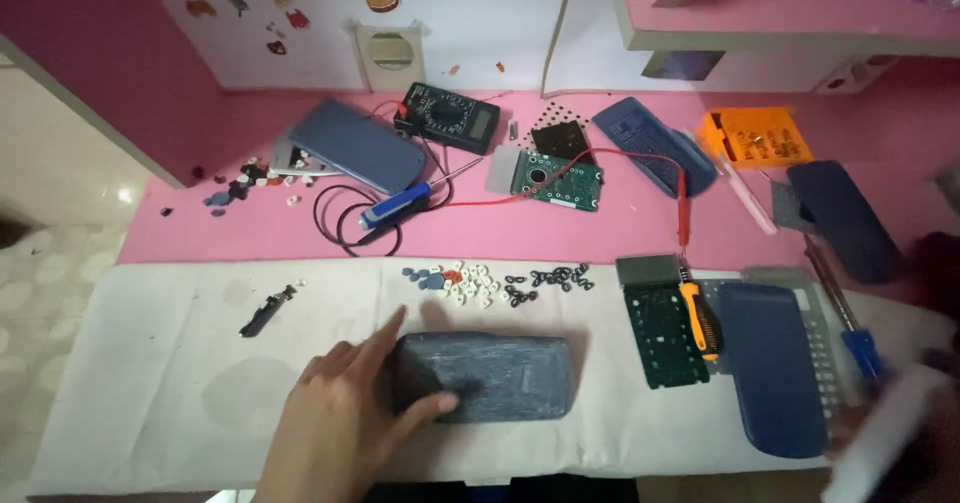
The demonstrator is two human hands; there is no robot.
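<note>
Teardown looked well underway, reassembly not begun, judging by how the parts lay. At 9 o'clock on the white cloth [150, 363] sat a small black part [267, 311], loose. Left hand [345, 413] rested on the left end of the dark blue calculator body [485, 376] at 6 o'clock: fingers spread, thumb against its front edge, palm flat, pressing rather than gripping. That body lay face down and still closed, so I'd judge it the next unit to open, or one just closed; can't tell which.

At 12 o'clock from it, loose key caps [460, 281] and black rubber bits [548, 280] were in two heaps on the cloth. Farther back on the pink desk [560, 228]: blue cover [355, 145], blue-handled screwdriver [397, 206], black multimeter [448, 117] with red lead, green circuit board [557, 179]. More key caps [245, 178] scattered at 10 o'clock.

At 3 o'clock: a second circuit board [665, 338] with display, orange-handled screwdriver [702, 320] across it, another blue shell [772, 368] on a grey key frame. Orange parts tray [755, 137] at 1 o'clock. So at least two units were fully stripped.

Right hand [890, 433] at 4 o'clock was a blur at the frame edge; can't tell whether it was open or what it held.

Room: pink and white furniture panels behind the desk, stickers on the white one, pale patterned floor at far left.
</note>
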